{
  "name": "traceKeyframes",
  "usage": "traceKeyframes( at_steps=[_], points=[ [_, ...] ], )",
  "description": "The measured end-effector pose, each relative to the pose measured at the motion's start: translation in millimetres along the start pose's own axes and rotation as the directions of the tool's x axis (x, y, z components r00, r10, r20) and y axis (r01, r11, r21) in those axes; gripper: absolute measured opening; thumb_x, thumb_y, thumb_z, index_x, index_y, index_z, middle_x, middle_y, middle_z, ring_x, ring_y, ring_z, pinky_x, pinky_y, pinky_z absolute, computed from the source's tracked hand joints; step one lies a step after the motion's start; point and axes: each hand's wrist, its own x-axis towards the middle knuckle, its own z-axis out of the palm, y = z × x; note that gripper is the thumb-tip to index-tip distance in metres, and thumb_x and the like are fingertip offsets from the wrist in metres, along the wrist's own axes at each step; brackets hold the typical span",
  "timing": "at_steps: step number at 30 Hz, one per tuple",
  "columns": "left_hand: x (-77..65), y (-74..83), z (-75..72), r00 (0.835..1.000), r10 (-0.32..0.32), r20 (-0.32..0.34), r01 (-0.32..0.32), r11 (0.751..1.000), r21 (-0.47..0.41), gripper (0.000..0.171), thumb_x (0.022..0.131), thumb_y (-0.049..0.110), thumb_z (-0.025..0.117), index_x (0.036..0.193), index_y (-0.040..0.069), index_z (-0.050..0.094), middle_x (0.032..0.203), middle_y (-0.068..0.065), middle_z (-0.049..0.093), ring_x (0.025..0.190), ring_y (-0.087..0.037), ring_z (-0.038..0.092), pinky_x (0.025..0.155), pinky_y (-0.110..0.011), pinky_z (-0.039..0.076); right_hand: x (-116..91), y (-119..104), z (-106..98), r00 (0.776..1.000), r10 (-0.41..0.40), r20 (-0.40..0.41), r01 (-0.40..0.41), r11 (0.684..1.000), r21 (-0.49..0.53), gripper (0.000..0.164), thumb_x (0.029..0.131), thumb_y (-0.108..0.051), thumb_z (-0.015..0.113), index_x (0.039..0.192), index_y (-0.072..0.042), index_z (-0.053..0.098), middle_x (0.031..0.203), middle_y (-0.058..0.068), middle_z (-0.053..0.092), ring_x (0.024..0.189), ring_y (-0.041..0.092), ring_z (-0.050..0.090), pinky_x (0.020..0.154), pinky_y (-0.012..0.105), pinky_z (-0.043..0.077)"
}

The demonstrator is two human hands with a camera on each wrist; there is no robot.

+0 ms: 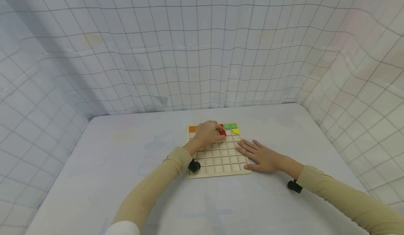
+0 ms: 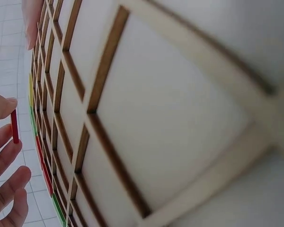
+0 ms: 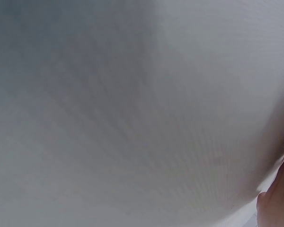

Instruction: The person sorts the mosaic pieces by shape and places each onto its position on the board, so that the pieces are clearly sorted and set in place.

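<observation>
While my left hand (image 1: 206,134) pinches the red tile (image 2: 14,126), my spread right hand (image 1: 263,158) should steady the grid board (image 1: 221,174).

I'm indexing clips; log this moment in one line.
left hand: pinches red tile | right hand: spread over right edge of grid board

The board (image 1: 217,169), towards six o'clock, seems to be pale wood, matt and quite smooth; the sides of its strips (image 2: 109,61) are of darker brown wood. The red tile (image 2: 14,126) looks flat and smooth, maybe painted. At twelve o'clock hangs the wall sheet (image 1: 202,63), thin and wrinkled, cloth or plastic, I cannot tell which. The table cover (image 1: 110,158) looks matt. The sleeve (image 1: 347,200) at four o'clock is soft, creased cloth, without gloss.
</observation>
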Motion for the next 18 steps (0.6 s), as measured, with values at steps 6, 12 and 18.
traceKeyframes(
  at_steps=[6, 12, 18],
  points=[
    [7.8, 0.6, 0.8, 1.0, -0.004, 0.026, 0.004, 1.0, 0.001, 0.027, 0.085, 0.042, 0.07, 0.098, 0.019, 0.076, 0.093, 0.004, 0.071, 0.08, -0.012, 0.064, 0.062, -0.026, 0.052, 1.5, 1.4, 2.3, 1.0, 0.002, 0.019, -0.002, 1.0, -0.006, 0.075, 0.099, -0.054, 0.039, 0.156, -0.015, 0.01, 0.163, 0.006, 0.006, 0.15, 0.03, 0.005, 0.116, 0.06, 0.011],
    [15.1, 2.3, 7.5, 0.999, -0.015, 0.051, 0.013, 0.999, 0.042, 0.028, 0.085, 0.043, 0.069, 0.099, 0.02, 0.076, 0.094, 0.005, 0.07, 0.083, -0.012, 0.065, 0.065, -0.029, 0.054, 2.0, 3.3, 5.0, 1.0, 0.006, 0.025, -0.005, 1.0, -0.021, 0.075, 0.099, -0.055, 0.037, 0.156, -0.016, 0.008, 0.164, 0.005, 0.003, 0.151, 0.028, 0.003, 0.117, 0.059, 0.01],
    [20.8, 7.7, 11.1, 1.0, 0.004, 0.021, -0.005, 0.998, 0.056, 0.025, 0.084, 0.041, 0.07, 0.096, 0.02, 0.076, 0.094, 0.004, 0.071, 0.082, -0.013, 0.066, 0.063, -0.029, 0.054, 1.2, 2.0, 1.7, 1.0, -0.003, 0.019, 0.003, 1.0, -0.009, 0.074, 0.099, -0.052, 0.039, 0.156, -0.014, 0.01, 0.163, 0.007, 0.005, 0.15, 0.03, 0.004, 0.116, 0.06, 0.01]
  ],
)
